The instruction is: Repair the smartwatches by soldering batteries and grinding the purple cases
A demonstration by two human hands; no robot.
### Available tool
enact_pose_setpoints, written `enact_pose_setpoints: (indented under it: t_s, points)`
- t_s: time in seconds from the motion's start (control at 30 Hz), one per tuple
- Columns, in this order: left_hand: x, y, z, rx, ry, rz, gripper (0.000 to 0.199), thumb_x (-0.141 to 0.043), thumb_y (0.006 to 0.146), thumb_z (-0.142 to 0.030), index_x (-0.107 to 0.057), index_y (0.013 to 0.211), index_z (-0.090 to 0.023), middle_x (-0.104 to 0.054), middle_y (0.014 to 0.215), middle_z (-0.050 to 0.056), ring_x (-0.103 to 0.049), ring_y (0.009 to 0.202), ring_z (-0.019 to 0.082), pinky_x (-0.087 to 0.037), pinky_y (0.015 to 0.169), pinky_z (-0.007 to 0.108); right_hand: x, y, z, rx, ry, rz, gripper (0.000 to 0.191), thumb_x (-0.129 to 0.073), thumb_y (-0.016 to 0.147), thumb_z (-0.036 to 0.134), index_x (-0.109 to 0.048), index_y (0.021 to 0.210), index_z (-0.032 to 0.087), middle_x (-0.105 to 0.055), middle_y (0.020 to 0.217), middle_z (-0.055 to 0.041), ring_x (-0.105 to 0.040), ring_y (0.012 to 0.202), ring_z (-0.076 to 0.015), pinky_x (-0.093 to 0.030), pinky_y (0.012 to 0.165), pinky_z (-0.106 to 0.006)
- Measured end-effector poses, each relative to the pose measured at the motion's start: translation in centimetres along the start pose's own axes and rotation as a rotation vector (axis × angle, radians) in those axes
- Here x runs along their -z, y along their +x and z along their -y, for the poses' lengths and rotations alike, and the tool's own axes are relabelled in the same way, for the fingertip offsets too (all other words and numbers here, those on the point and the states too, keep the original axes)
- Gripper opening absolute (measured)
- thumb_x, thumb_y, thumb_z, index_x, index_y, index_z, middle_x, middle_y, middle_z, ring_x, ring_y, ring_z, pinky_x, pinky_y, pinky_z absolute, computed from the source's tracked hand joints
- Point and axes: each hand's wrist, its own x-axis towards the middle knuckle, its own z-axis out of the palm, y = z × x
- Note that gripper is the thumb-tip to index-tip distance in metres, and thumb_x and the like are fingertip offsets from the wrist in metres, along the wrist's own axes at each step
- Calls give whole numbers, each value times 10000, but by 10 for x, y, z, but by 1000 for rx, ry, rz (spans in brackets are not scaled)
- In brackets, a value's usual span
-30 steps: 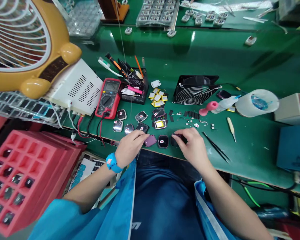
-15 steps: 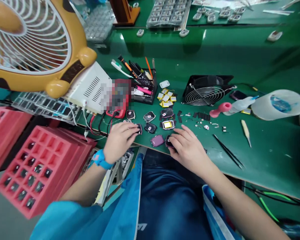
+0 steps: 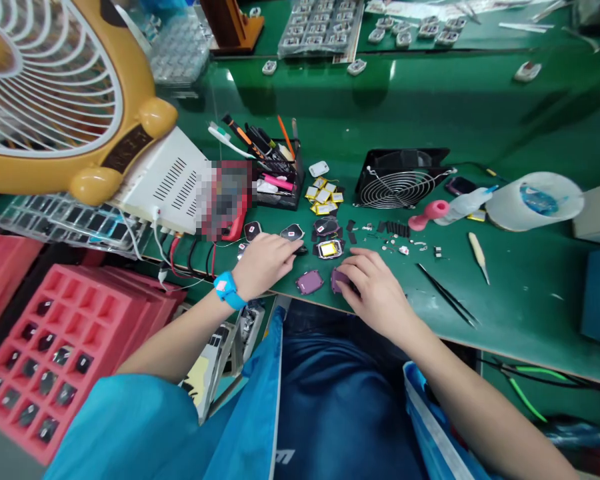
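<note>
My left hand (image 3: 263, 267) reaches over the bench with its fingers stretched out. Its fingertips are at a dark watch body (image 3: 301, 251), mostly hidden beneath them. Fingers and thumb of my right hand (image 3: 373, 283) close around a purple watch case (image 3: 337, 279) near the bench's front edge. Between the hands lies another purple watch case (image 3: 309, 282), flat and untouched. Just behind are an opened watch with a yellow battery (image 3: 330, 249) and dark watch bodies with white labels, one of them (image 3: 292, 232) close to my left fingers.
Yellow-silver batteries (image 3: 324, 195) are piled behind the watches. Tweezers (image 3: 447, 295) and a pale-handled tool (image 3: 479, 257) lie right. A black fan (image 3: 400, 179), red meter (image 3: 230, 200) and pen holder (image 3: 280, 180) stand behind. Pink foam trays (image 3: 45, 347) sit lower left.
My left hand has moved right, from a watch at the left to the dark watch body. The piece in my right hand now shows its purple side instead of its dark labelled side.
</note>
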Motion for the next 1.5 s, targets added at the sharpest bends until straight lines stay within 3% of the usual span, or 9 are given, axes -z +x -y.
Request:
enact_pose_setpoints:
  t_s: [0.2,0.5,0.73,0.9,1.0,1.1,1.27,1.4,1.5]
  points:
    - [2,8,2,176,-87,26,320,-594,998,-259,-719,1290,-212,-798,1177,88,-757,1041,259,-583,915,398,-1,-4,1,-34,38,-20,169,-583,997,193,-735,1069,174,-730,1039,-127,-637,1197,-328,-600,1018,-566]
    - [-2,-8,-14,1,-13,-133,220,-573,1047,-289,-752,1117,-182,-806,1134,92,-738,1025,260,-594,903,426,1,-5,1,22,-9,-59,143,-590,990,162,-713,1060,140,-735,1024,-120,-668,1106,-295,-620,1010,-515]
    - [8,-5,-15,222,-222,-92,252,-569,1034,-353,-758,1127,-215,-807,991,52,-760,843,197,-616,760,311,-5,-4,6,-8,29,-40,143,-589,991,172,-717,1053,168,-730,1048,-115,-612,1229,-326,-574,1069,-550]
    - [15,4,-5,192,-77,-154,253,-555,1042,-330,-764,994,-196,-794,1014,85,-740,971,240,-601,905,385,-26,12,32,75,-59,38,204,-719,936,288,-723,1077,142,-705,1057,-138,-625,1096,-323,-558,1059,-534]
    - [11,16,5,195,-5,-142,194,-610,1005,-285,-743,1113,-193,-763,1130,109,-703,1072,271,-581,970,441,-38,19,47,26,-143,87,247,-739,916,321,-720,1061,123,-680,975,-159,-629,977,-317,-588,960,-527]
    - [3,26,10,191,13,-70,266,-679,938,-218,-716,1199,-187,-736,1190,118,-686,1104,281,-583,977,445,-38,15,50,30,-209,85,124,-677,914,213,-714,1013,146,-682,953,-141,-635,947,-306,-573,1037,-536]
    - [2,32,15,279,-80,-82,305,-656,918,-201,-726,1214,-176,-778,1117,103,-734,1022,263,-609,933,399,-30,-3,38,118,-158,7,223,-610,874,85,-715,1067,129,-720,1126,-148,-659,1066,-291,-542,1153,-505]
    - [12,37,29,474,-295,-116,260,-574,956,-223,-774,1120,-190,-822,1004,46,-767,866,190,-619,828,290,-33,-8,33,112,-104,-26,236,-592,904,94,-709,1106,130,-726,1167,-152,-660,1106,-291,-552,1144,-542]
    - [16,40,36,516,-319,-71,243,-602,948,-238,-793,1091,-190,-830,962,36,-765,829,185,-619,824,283,-36,-9,32,102,-87,-27,237,-590,915,103,-704,1119,141,-726,1179,-150,-665,1118,-291,-544,1149,-571]
